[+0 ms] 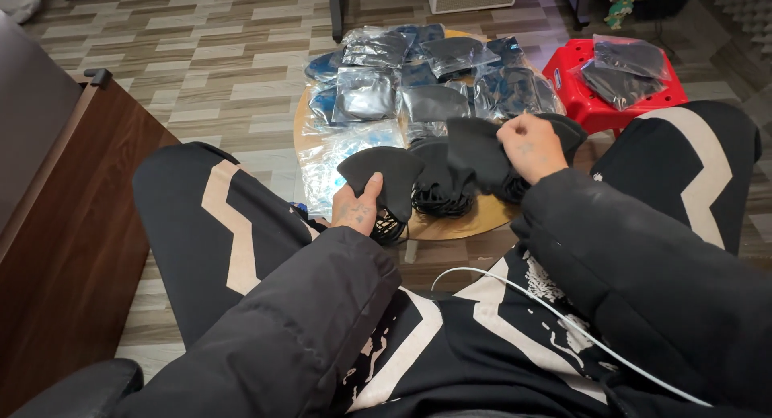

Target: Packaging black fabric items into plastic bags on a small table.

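Black soft cloth sits pinched between my left hand's (356, 211) thumb and fingers: one face mask (384, 177), gripped by its lower edge so the curved panel stands up over the near left edge of the round wooden table (466, 222). My right hand (529, 147) is curled shut on another black mask (478, 151), bunching it near the table's near right edge. Between my hands lies a loose heap of masks (441, 185) with their ear loops tangled along the near rim. I judge these to be very light, limp and easy to crease, not slippery, so the firm seam or fold edge is the best place to take hold, keeping clear of the stretchy loops. Farther out, clear plastic bags (418, 80) of masks cover the table's far half, and a red stool (599, 96) just beyond the right edge carries more bags
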